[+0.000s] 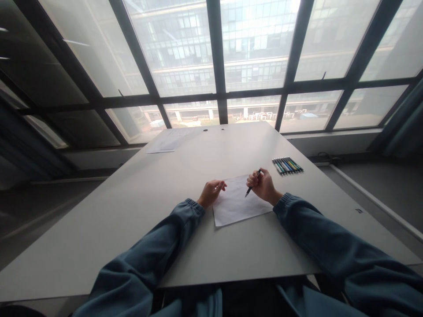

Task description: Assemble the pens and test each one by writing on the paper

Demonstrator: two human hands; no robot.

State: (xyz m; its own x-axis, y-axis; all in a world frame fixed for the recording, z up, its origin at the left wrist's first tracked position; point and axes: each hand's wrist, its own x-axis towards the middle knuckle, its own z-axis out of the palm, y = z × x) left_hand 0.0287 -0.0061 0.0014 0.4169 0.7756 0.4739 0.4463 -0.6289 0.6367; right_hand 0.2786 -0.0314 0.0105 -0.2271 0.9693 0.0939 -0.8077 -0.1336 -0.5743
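A white sheet of paper (235, 209) lies slightly turned on the table in front of me. My right hand (263, 186) is closed around a dark pen (249, 191), its tip pointing down and left over the sheet; whether the tip touches the paper I cannot tell. At the sheet's left edge rests my left hand (212, 192), its fingers loosely curled together with nothing visible in them. A row of pens (287, 165) in several colours lies side by side beyond my right hand.
The white table (139, 220) stretches away toward large dark-framed windows (218, 57). More white paper (167, 141) lies at its far left corner. Small dark round fittings (205, 130) sit near the far edge. Blue-grey curtains (23, 132) hang at the sides.
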